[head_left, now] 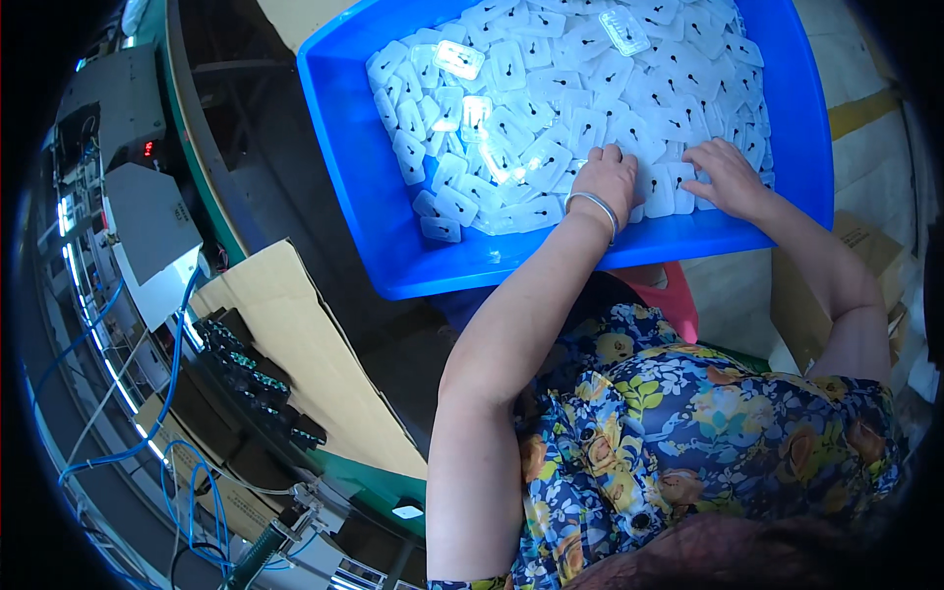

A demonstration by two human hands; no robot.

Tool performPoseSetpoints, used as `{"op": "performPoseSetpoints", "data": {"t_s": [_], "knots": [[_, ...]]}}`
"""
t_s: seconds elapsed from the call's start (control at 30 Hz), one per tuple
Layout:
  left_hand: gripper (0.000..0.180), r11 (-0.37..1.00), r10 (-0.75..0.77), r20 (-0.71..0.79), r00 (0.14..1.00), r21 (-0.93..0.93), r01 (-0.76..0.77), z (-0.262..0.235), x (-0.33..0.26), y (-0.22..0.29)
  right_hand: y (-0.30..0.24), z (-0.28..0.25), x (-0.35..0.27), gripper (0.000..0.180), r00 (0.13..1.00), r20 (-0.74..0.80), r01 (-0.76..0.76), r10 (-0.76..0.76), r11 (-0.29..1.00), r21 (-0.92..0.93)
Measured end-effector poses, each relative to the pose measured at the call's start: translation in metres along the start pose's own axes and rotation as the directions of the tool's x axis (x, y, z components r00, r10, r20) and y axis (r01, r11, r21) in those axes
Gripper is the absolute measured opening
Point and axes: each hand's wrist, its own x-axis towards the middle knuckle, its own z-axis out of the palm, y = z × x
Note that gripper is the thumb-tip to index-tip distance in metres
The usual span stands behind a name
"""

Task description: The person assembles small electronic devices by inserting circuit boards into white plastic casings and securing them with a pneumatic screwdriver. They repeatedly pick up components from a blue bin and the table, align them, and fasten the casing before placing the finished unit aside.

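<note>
A large blue plastic bin (393, 265) is filled with many small clear plastic packs (551, 162), each with a small black piece inside. My left hand (608, 182), with a silver bangle at the wrist, rests on packs near the bin's near side, its fingers slightly bent and its thumb hidden. To its right, my right hand (730, 179) reaches in with thumb and fingers apart, touching packs. Between the two hands stands a short row of packs (669, 189) lined up side by side. Neither hand visibly closes round a pack.
On the left, a workbench carries a grey machine (147, 226), blue air tubes (180, 344) and a cardboard sheet (315, 354). Dark parts (246, 369) lie beside the sheet. A cardboard box (855, 256) stands right of the bin, and a pink-red stool (677, 300) shows below it.
</note>
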Motion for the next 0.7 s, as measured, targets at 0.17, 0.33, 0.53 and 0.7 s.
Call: {"op": "performPoseSetpoints", "data": {"t_s": [0.17, 0.33, 0.53, 0.7], "knots": [[0.034, 0.992, -0.028, -0.068, 0.997, -0.128, 0.019, 0.003, -0.012, 0.001, -0.005, 0.002, 0.001, 0.024, 0.999, -0.02, -0.039, 0.038, 0.999, -0.036], [0.029, 0.956, -0.037, -0.106, 0.994, -0.292, 0.005, 0.009, -0.014, -0.009, -0.008, -0.003, 0.004, 0.021, 0.998, -0.063, -0.02, 0.017, 0.999, -0.043], [0.025, 0.613, -0.207, -0.12, 0.971, -0.789, 0.033, -0.016, -0.048, -0.024, -0.062, -0.01, 0.019, 0.03, 0.996, 0.012, -0.074, 0.089, 0.741, 0.668], [0.024, 0.031, -0.268, -0.038, 0.963, -0.999, -0.031, -0.096, -0.134, -0.014, -0.154, 0.003, 0.041, 0.054, 0.866, 0.395, -0.487, -0.307, -0.338, 0.805]]}}
